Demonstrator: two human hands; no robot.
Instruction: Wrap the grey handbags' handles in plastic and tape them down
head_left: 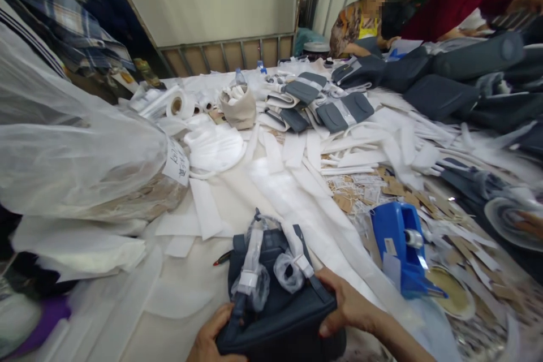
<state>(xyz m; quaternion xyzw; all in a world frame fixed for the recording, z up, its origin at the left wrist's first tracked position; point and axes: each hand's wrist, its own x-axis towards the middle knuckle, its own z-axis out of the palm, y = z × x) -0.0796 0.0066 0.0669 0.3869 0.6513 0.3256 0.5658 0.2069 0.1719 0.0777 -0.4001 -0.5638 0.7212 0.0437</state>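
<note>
A dark navy backpack (275,317) sits at the near edge of the table, held from both sides. My left hand (214,336) grips its lower left corner, partly cut off by the frame's bottom edge. On the other side my right hand (345,305) is closed round the right corner, thumb in front and fingers over the edge. Clear plastic wrap (292,271) and white foam strips cover the straps and buckles on top. By the bag's left side lies a pen (223,258) with a red tip.
A blue tape dispenser (396,246) stands at right beside scattered cardboard tags (396,185). White foam strips (297,150) and folded dark bag pieces (345,112) cover the middle. Plastic-wrapped stacks (85,164) fill the left. A co-worker (360,28) sits at the far side; another in red is further right.
</note>
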